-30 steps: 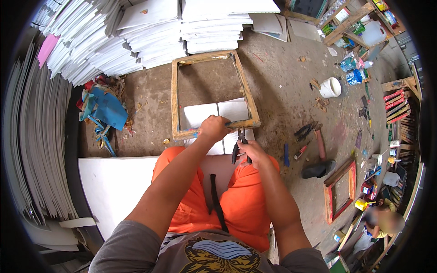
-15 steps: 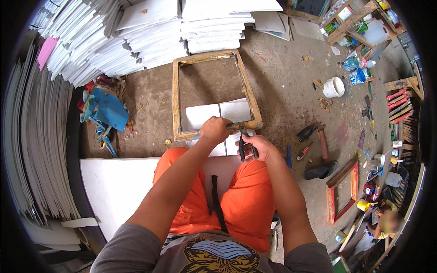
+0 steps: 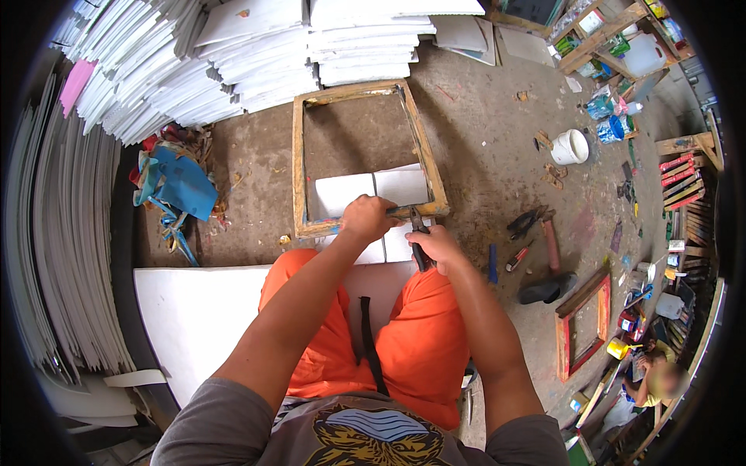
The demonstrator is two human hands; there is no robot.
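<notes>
Here we are gripping the near rail of a square wooden frame with the left hand, fingers closed around the wood close to its near right corner. The frame is lying flat on the dirt floor, directly beyond our knees, with white sheets showing through its opening and under its near edge. We are holding dark-handled pliers in the right hand, the fist closed around the handles. The tip of the pliers is touching the near rail just to the right of the left hand; we cannot tell how far the tip is parted.

We are sitting with our orange shorts over a large white board that is extending to the left. To the right of the right hand, a blue-handled tool, a red-handled tool, a second pair of pliers and a hammer are lying on the floor, near one another. Farther right, a smaller red frame is resting on the floor, and a white bucket is standing at the far right. Stacks of white panels are filling the far and left sides, and a blue cloth heap is lying to the left of the frame. Another person is sitting at the near right edge, well apart from us.
</notes>
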